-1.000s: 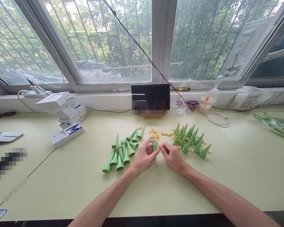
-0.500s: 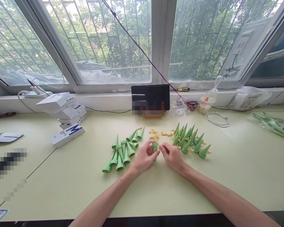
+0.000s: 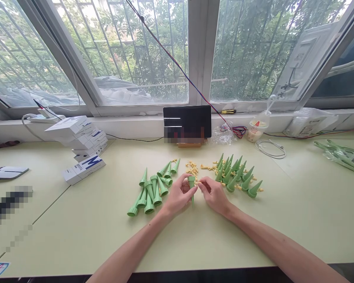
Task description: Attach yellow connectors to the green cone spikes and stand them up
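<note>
My left hand (image 3: pixel 179 193) grips a green plastic spike (image 3: pixel 191 180), its wide ribbed collar up and its thin tip pointing down. At the collar's right side, my right hand (image 3: pixel 212 193) pinches a small yellow valve (image 3: pixel 196 183), mostly hidden by the fingertips. Left of my hands lies a heap of green spikes (image 3: pixel 149 190), most with their open collars toward me. To the right stand several green spikes (image 3: pixel 238 173), tips up, with yellow pieces sticking out near their bases. Loose yellow valves (image 3: pixel 191 167) lie just beyond my hands.
A dark-screened tablet (image 3: pixel 187 122) leans at the back near the window. White boxes (image 3: pixel 84 169) are stacked at the left. Behind the right group are a bagged cup (image 3: pixel 256 129) and a coiled white cable (image 3: pixel 270 149). Green parts in plastic (image 3: pixel 340 155) lie far right.
The held spike has shifted slightly left. More of the yellow valve now shows between its collar and my right fingertips. The heaps on the table are unchanged.
</note>
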Tool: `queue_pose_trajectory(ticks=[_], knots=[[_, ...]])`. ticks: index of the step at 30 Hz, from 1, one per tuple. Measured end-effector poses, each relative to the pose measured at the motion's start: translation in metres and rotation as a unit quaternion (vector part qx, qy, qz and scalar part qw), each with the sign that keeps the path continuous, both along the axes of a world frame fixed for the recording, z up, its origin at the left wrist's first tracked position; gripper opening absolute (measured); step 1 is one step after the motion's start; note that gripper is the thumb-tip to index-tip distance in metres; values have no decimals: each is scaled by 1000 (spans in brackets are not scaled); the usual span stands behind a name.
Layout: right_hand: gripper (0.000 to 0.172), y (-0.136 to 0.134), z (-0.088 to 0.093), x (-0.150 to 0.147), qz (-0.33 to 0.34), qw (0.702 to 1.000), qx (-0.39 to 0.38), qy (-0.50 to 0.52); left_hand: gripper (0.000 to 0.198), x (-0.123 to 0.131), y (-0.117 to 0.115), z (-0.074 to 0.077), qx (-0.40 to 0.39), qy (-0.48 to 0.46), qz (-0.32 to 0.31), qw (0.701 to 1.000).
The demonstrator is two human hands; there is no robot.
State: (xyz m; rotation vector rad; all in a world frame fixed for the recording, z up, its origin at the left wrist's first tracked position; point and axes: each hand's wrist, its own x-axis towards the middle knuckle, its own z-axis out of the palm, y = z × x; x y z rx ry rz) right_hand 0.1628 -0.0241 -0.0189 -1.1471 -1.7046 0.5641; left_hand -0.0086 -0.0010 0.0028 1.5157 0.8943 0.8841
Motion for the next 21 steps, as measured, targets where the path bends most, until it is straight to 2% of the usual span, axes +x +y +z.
queue_pose_trajectory(ticks=[6, 13, 18, 21], knots=[[30, 1, -2, 1, -12, 1000, 5, -21, 38, 0, -4, 6, 99, 57, 23, 993], [42, 3, -5, 1, -25, 999, 3, -35, 34, 1, -6, 4, 143, 99, 26, 984], [42, 1, -4, 1, -30, 999, 2, -26, 35, 2, -6, 5, 100, 62, 22, 993], [31, 0, 1, -1, -18, 1000, 6, -14, 41, 2, -4, 5, 33, 19, 15, 999]])
